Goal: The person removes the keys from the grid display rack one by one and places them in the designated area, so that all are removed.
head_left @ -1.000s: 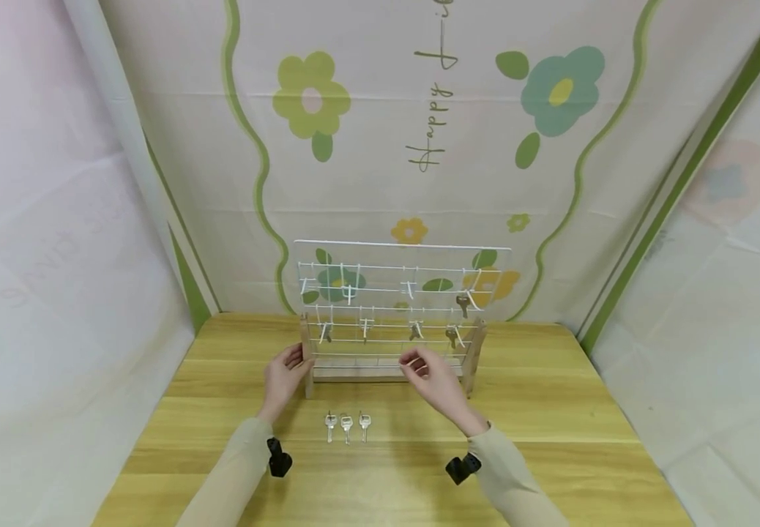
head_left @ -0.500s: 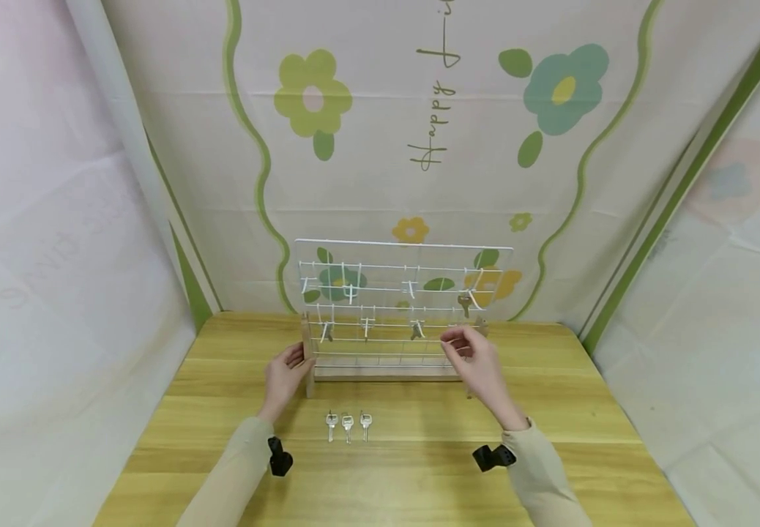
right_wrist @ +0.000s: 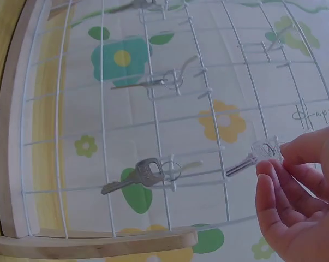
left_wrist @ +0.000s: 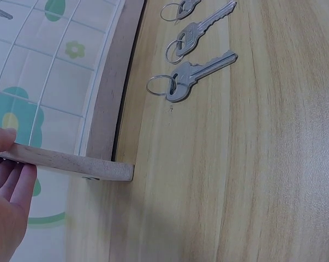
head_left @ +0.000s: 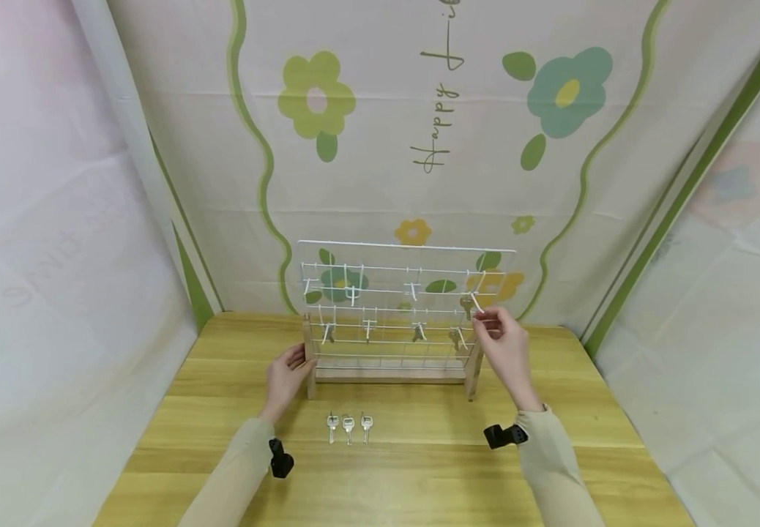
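Note:
A white wire grid rack (head_left: 386, 311) with a wooden base stands on the table, hooks across it in two rows. My left hand (head_left: 285, 379) grips its left wooden upright (left_wrist: 82, 164), thumb on one side, fingers on the other. My right hand (head_left: 504, 345) is at the upper right hook (head_left: 477, 301), thumb and index finger pinching at the bow of the hanging key (right_wrist: 254, 156); the fingers partly hide its ring. Below it, another key (right_wrist: 145, 172) hangs by its ring on a lower hook. Three silver keys (head_left: 349, 427) with rings lie side by side in front of the rack.
More keys hang on the lower row, one key (head_left: 418, 333) right of the middle. Upper hooks such as this one (head_left: 352, 294) stick out bare. A patterned cloth (head_left: 386, 146) forms the back wall, close behind the rack. Wood-grain table (head_left: 406, 468) extends towards me.
My right hand has moved right and up, from before the rack's lower middle, past the lower right key, to the upper right hook. My left hand stays on the upright.

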### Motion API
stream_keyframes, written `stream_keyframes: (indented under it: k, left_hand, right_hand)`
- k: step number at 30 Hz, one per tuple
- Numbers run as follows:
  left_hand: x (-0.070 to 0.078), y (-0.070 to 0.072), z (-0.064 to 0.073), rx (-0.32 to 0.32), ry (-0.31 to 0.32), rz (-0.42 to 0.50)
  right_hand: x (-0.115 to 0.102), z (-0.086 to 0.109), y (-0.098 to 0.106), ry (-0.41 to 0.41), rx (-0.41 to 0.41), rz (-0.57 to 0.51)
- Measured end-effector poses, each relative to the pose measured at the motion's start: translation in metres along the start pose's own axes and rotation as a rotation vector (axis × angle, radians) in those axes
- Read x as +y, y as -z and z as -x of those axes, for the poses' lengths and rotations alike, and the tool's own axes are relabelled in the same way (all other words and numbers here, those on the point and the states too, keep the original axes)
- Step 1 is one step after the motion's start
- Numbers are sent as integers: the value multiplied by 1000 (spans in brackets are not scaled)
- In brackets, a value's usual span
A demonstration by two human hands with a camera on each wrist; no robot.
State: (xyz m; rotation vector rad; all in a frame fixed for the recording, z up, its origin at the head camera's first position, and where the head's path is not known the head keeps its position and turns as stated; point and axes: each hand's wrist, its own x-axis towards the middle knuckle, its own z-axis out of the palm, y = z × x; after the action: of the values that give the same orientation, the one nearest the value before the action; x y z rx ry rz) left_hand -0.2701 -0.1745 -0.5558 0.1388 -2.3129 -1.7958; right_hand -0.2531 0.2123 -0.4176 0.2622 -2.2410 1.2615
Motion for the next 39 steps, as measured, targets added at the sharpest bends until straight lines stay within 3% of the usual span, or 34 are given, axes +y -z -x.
stream_keyframes:
  k: [13,26,39]
  left_hand:
    - [0,-1,2,10,-4,12]
    - [-1,0,1,4,-8,-13]
    - [-1,0,0,-11,12,-4]
  right_hand:
    - [-1,-25,-5,-27,4,85]
    - [-4,-29,-11,1,43,51]
    - [-7,-28,-11,-35,39,-1]
